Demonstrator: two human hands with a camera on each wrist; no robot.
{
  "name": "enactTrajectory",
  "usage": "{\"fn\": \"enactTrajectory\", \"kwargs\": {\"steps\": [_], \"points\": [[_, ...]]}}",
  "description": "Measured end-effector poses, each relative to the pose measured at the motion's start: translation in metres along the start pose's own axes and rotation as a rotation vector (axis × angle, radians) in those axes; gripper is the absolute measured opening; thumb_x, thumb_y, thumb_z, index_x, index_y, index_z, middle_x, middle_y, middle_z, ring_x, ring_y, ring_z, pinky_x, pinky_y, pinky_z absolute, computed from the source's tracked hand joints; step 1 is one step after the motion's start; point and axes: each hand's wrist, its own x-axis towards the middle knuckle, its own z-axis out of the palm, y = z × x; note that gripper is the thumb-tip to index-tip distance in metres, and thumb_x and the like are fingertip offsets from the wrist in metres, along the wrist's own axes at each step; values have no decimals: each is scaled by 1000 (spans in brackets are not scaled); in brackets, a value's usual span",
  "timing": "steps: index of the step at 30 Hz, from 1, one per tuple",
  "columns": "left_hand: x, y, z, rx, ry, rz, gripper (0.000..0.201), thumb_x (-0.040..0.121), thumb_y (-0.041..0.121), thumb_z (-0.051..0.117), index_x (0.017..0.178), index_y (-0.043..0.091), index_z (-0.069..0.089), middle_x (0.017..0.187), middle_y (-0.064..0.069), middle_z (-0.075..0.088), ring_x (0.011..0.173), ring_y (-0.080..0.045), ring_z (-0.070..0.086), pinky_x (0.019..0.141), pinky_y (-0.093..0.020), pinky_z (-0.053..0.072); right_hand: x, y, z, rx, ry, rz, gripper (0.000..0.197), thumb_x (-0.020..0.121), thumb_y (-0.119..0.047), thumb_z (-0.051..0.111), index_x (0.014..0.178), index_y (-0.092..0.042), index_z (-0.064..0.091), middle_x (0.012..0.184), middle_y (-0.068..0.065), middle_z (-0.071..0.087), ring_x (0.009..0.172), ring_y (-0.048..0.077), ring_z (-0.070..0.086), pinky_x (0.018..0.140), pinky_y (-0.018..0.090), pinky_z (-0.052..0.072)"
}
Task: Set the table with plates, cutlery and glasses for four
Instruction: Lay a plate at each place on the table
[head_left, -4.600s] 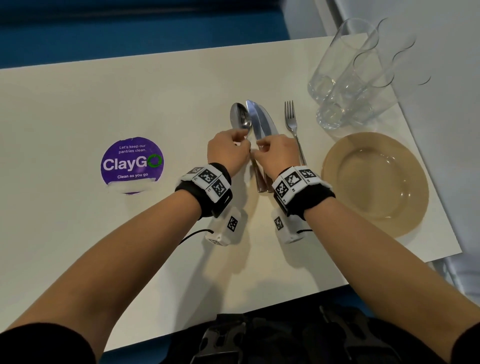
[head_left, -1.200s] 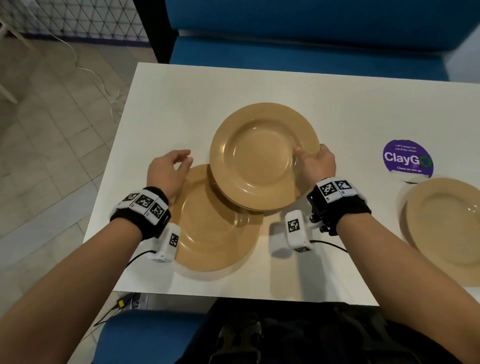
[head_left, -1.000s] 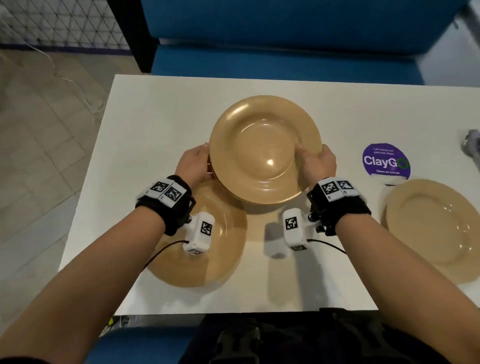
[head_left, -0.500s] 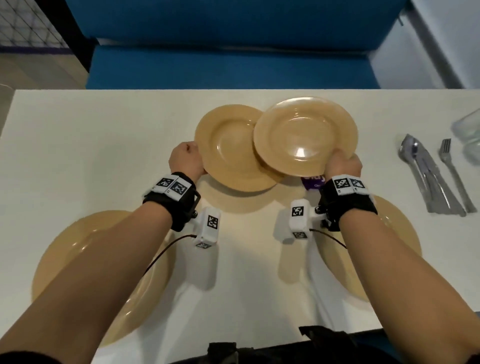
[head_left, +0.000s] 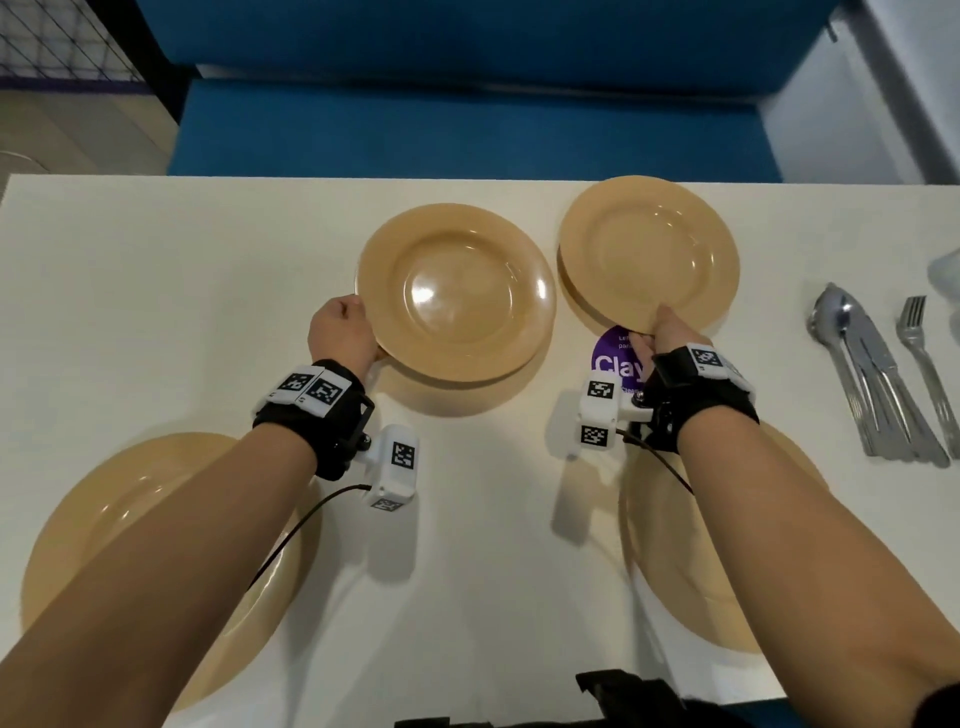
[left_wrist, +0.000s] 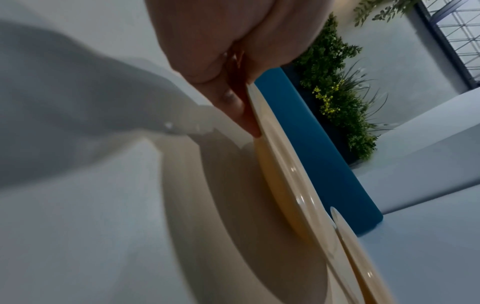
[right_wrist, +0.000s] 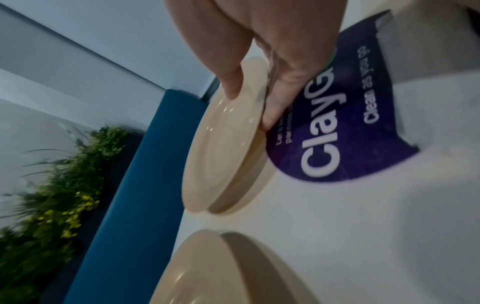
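White table (head_left: 156, 291) is carrying four plates. My left hand (head_left: 340, 332) is gripping the left plate (head_left: 457, 291) by its rim; my right hand (head_left: 667, 338) is pinching the right plate (head_left: 649, 254), both above the far side.

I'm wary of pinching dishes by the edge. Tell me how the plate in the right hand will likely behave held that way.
The plate looks rigid: pinched at its rim by the right hand, it shows no sag. Its glossy glare suggests a slippery surface. One hand carries it by one edge, so it is probably light, though it may tilt.
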Motion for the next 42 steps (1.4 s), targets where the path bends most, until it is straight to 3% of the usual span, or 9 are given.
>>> {"fn": "enactTrajectory", "kwargs": {"steps": [2,5,8,15,21,24,29,34,42], "points": [[2,1,-7,-24,3,-1,23,80,25,41,81,16,62,89,-17,65,80,-29,62,81,-54,55,-4,15,5,-31,-65,-7,41,96,-27,49,132,-7,43,87,-2,51,75,9,54,73,18,50],[8,2,-21,-72,10,-24,28,88,19,41,98,6,64,99,-19,65,81,-29,62,76,-52,58,-26,33,27,-139,-64,-43,40,88,-27,62,116,1,58,83,1,58,73,12,58,71,20,52],[21,-2,-42,-87,13,-19,25,85,20,42,90,8,63,100,-23,65,82,-32,62,77,-53,57,-54,50,63,-210,-84,-147,25,82,-19,69,97,0,64,79,6,66,75,17,65,70,24,56],[64,-7,-128,-86,55,-42,28,90,18,43,102,6,65,103,-18,66,96,-34,64,82,-51,56,-111,106,158,-712,-275,-471,46,77,-11,66,123,-18,61,76,-1,68,90,22,70,94,35,52],[110,-13,-190,-31,80,-35,33,93,26,46,121,14,59,114,-12,65,102,-29,64,84,-44,56,-136,142,219,-800,-360,-483,52,76,-4,70,125,-15,59,93,5,71,92,23,69,90,37,55],[124,-12,-206,21,46,-67,46,78,27,52,123,19,58,116,-9,66,104,-29,64,90,-44,54,-143,151,235,-846,-354,-517,54,76,-6,70,127,-17,57,98,4,72,95,22,69,92,34,53],[139,-15,-221,129,19,-12,60,76,12,56,134,24,50,105,3,67,102,-23,65,92,-41,53,-154,155,242,-919,-333,-573,54,78,-8,69,129,-19,56,108,3,69,104,18,63,91,22,45],[151,-14,-234,130,32,18,61,74,7,58,132,26,54,93,8,66,99,-22,66,91,-40,54,-163,159,253,-942,-349,-591,53,78,-9,69,128,-19,56,107,3,70,104,18,63,88,20,44],[161,-16,-253,94,40,9,66,67,10,60,133,21,54,106,3,71,100,-21,67,91,-41,53,-168,167,270,-955,-396,-595,54,79,-11,70,130,-19,54,108,4,69,103,19,63,88,21,44]]}}
